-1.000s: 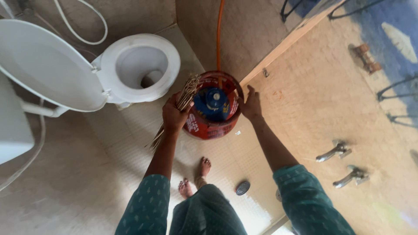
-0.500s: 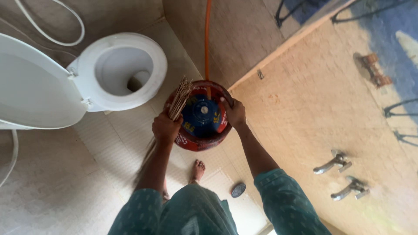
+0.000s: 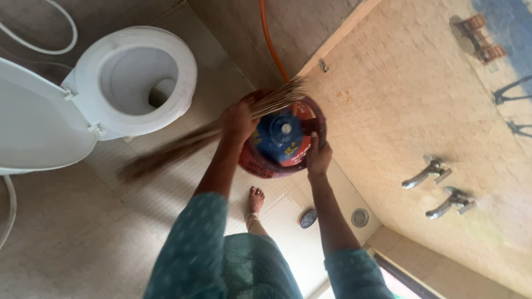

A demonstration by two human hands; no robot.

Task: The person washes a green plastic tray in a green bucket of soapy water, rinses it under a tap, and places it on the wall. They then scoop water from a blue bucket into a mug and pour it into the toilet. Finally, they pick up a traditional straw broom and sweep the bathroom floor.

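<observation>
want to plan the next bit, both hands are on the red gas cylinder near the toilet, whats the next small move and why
Probably free the left hand: set the broom down. That hand grips the cylinder rim and the broom together, while the right hand holds the near rim. The orange hose leads up from the cylinder.

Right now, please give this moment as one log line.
left hand: holds broom, on cylinder rim | right hand: grips cylinder rim | toilet: lid up

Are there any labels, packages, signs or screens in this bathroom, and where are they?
Printed marking: pale, blurred lettering on the rim of the red gas cylinder, between the left hand and right hand.
Blue cap: round, on the cylinder's top.
No packages, signs or screens show.
</observation>
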